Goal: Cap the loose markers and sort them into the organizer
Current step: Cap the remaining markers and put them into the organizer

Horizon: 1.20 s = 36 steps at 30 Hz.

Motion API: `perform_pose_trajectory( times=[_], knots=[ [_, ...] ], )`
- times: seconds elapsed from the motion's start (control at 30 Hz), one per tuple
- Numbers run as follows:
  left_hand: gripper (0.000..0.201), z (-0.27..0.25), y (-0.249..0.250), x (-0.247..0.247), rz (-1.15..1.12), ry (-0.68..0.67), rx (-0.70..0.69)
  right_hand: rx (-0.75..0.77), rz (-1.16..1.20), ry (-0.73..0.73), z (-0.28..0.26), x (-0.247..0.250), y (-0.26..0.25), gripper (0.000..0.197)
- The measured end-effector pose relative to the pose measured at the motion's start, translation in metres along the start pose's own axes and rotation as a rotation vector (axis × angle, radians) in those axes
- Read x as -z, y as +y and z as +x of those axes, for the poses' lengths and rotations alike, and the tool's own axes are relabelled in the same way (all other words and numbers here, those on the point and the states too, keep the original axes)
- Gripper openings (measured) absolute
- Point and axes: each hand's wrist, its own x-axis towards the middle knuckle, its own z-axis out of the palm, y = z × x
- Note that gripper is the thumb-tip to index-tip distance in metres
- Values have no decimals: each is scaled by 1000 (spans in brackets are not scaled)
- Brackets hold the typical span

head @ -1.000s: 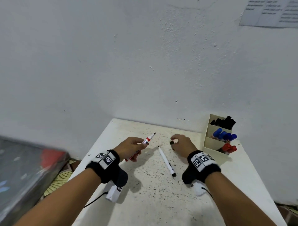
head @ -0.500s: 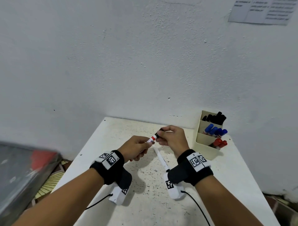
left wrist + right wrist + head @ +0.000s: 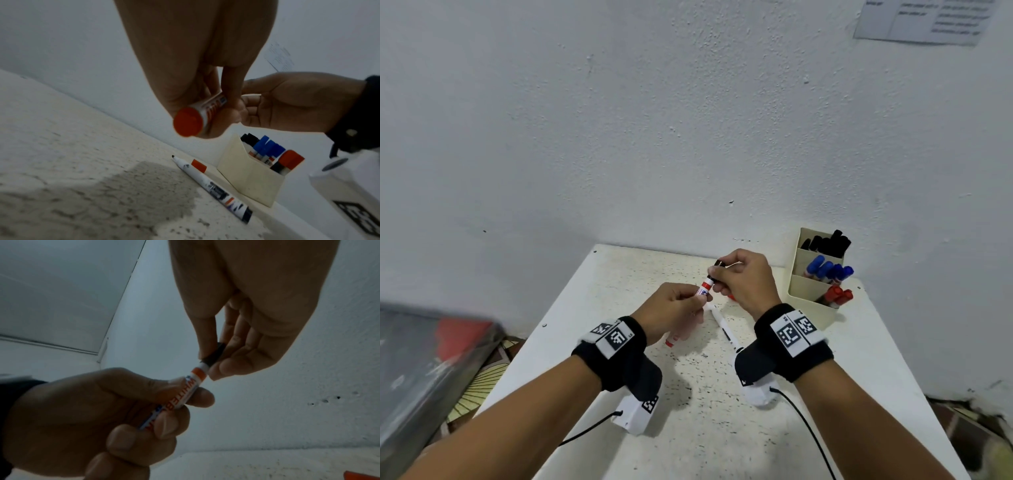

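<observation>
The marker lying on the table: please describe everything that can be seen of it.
The marker on the table is slim and white, seemingly plastic, with dark printing, an orange mark and a black rear end. It is uncapped, its small dark tip bare. It lies flat on the speckled white table, neither hand touching it, beside a loose red cap and near the cream organizer.

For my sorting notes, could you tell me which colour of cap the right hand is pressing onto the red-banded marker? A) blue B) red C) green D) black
D: the right hand pinches a black cap over the red-banded marker.
</observation>
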Motion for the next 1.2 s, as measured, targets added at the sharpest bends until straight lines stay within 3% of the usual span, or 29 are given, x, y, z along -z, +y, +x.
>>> perform_pose_trajectory(
  times=[0.13, 0.37, 0.7, 0.8, 0.93, 1.03, 1.2],
  knots=[
    [23, -1, -6, -2, 137, 62, -23, 3, -48, -7, 1, -2, 8, 16],
    [22, -3, -4, 6, 57, -2, 64, -98, 307, -182, -7, 13, 21, 14],
    [29, -5, -6, 11, 72, -73, 116, -75, 276, -299, -5, 18, 33, 17],
    [30, -6, -9, 15, 290, -74, 71, -64, 83, -398, -5, 23, 30, 18],
    [22, -3, -11, 26, 687, -112, -60, 85, -474, -548, -4, 25, 19, 14],
    [22, 0, -4, 35, 728, -141, -90, 310, -815, -539, -10, 19, 16, 13],
    [38, -4, 9, 43, 725, -206, -84, 601, -921, -496, -19, 12, 20, 17]
  ],
)
